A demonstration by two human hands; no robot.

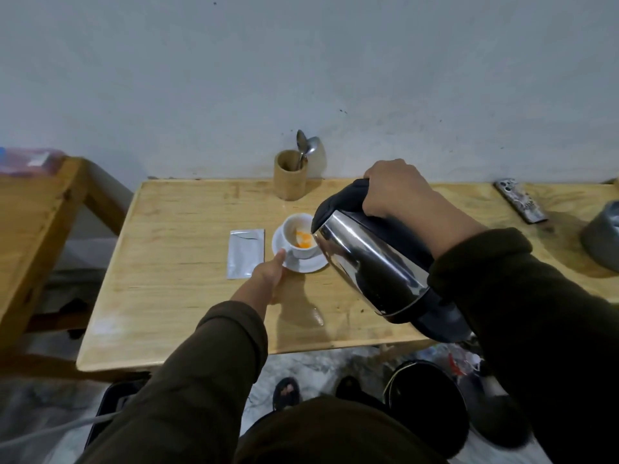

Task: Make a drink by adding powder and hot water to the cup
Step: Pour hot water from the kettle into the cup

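- Head view: a person is standing at a light wooden surface [187, 296] that is sitting against a pale wall.
- The right hand [395, 190] is wrapping its grip tight around the black handle of a shiny metal kettle [371, 262].
- The kettle is tipping over to the left, with its spout end hanging just above the right rim of a white cup [299, 237].
- The water stream is too small to tell.
- The cup is sitting on a white saucer [308, 264] near the middle of the surface.
- Orange powder [304, 238] is lying inside the cup, and it is looking wet and bright.
- The left hand [269, 274] is reaching forward, with its thumb touching the left edge of the saucer.
- The other fingers are lying low by the saucer's near edge, so the grip is narrow and holding the saucer steady.
- A silver packet [245, 253] is lying flat just to the left of the saucer, with its top end torn.
- A round wooden holder [289, 175] is standing at the back of the surface by the wall, with two spoons [306, 150] sticking up out of it.
- A phone [521, 200] in a patterned case is lying at the far right of the surface.
- A grey pot [603, 239] is peeking in at the right edge.
- Both arms are wearing dark sleeves.
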